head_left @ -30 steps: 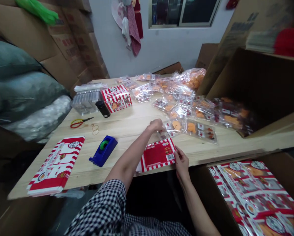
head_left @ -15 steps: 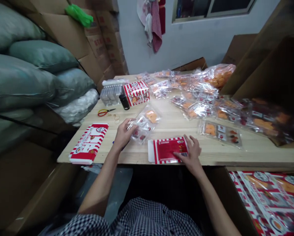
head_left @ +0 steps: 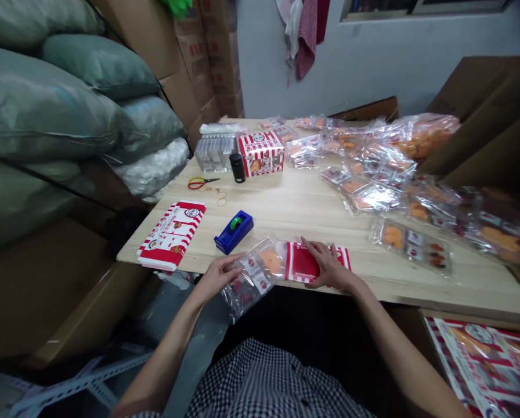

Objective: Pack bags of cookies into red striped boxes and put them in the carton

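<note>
My left hand [head_left: 220, 274] grips a clear plastic packet [head_left: 255, 273] with orange and red pieces inside, holding it over the near edge of the wooden table [head_left: 295, 209]. My right hand [head_left: 328, 266] lies flat with fingers spread on a flat red-and-white striped carton [head_left: 303, 262] at the table's front edge. The packet's end overlaps the carton's left side. A blue tape dispenser [head_left: 234, 231] stands just left of my left hand.
A stack of flat striped cartons [head_left: 172, 234] lies at the table's left. Red scissors [head_left: 201, 183], rubber bands, a black bottle [head_left: 237, 168], an assembled striped box [head_left: 261, 152] and clear trays sit behind. Several clear packets [head_left: 373, 174] spread to the right. Sacks [head_left: 60, 110] are piled left.
My left hand has brought the packet down from the middle of the table to its front edge beside the carton. My right hand slid left on the carton. The view shifted right.
</note>
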The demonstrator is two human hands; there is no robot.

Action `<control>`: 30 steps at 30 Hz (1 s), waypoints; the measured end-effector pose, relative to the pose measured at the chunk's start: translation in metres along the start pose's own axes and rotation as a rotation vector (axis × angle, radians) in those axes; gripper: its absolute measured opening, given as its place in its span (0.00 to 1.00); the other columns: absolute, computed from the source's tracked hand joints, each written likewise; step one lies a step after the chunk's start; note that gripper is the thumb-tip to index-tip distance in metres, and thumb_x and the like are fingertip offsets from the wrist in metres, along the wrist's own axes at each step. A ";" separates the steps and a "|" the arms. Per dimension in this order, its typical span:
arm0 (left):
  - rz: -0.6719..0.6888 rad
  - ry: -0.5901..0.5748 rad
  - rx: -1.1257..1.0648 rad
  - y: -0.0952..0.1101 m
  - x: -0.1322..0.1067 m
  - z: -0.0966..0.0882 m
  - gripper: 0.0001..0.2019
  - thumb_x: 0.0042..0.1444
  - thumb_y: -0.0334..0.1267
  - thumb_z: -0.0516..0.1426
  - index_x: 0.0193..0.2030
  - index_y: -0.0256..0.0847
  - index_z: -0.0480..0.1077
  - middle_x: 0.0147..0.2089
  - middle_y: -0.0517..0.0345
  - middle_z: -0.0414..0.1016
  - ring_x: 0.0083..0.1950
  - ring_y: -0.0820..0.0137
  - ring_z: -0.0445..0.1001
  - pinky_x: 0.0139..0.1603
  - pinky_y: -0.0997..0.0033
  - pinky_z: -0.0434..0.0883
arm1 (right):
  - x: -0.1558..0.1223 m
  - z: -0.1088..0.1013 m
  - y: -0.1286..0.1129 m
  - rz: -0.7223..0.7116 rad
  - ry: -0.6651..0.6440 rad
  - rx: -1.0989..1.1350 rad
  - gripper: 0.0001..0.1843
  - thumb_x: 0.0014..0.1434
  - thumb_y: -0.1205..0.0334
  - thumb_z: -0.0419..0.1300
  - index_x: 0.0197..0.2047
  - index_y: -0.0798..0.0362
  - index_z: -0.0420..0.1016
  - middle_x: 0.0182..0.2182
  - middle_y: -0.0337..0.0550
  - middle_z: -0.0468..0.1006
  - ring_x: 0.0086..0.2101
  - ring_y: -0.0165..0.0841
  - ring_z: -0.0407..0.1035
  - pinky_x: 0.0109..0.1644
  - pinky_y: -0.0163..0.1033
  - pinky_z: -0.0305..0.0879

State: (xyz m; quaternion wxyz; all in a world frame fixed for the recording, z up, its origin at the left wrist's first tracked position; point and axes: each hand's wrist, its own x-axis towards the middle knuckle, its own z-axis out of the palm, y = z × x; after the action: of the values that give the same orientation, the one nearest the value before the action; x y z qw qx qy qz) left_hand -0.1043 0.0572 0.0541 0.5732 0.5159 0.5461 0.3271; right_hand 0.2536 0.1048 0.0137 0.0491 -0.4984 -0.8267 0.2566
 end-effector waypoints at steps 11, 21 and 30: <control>-0.100 -0.505 0.112 0.030 0.054 -0.025 0.15 0.42 0.38 0.69 0.41 0.45 0.82 0.38 0.53 0.84 0.32 0.65 0.77 0.33 0.68 0.73 | -0.002 -0.003 -0.010 -0.115 -0.071 -0.011 0.77 0.34 0.56 0.76 0.75 0.41 0.27 0.68 0.54 0.53 0.69 0.52 0.41 0.69 0.64 0.18; 0.003 -0.430 0.168 0.014 0.100 0.039 0.18 0.41 0.41 0.68 0.40 0.37 0.79 0.39 0.51 0.82 0.36 0.64 0.79 0.38 0.67 0.74 | -0.005 0.002 -0.021 -0.142 -0.066 0.010 0.70 0.39 0.56 0.72 0.75 0.41 0.32 0.68 0.54 0.53 0.69 0.51 0.43 0.69 0.63 0.18; 0.088 0.173 0.318 -0.014 0.053 0.028 0.19 0.51 0.44 0.62 0.47 0.35 0.73 0.36 0.54 0.76 0.36 0.65 0.73 0.39 0.68 0.68 | -0.007 0.012 -0.017 -0.060 0.064 0.002 0.68 0.41 0.55 0.71 0.75 0.44 0.32 0.65 0.56 0.54 0.68 0.51 0.46 0.69 0.63 0.20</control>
State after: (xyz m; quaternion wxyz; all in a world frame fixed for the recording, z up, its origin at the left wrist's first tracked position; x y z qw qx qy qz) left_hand -0.0701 0.0970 0.0218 0.4205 0.5934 0.6151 0.3044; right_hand 0.2397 0.0879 0.0122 0.0837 -0.4815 -0.8389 0.2397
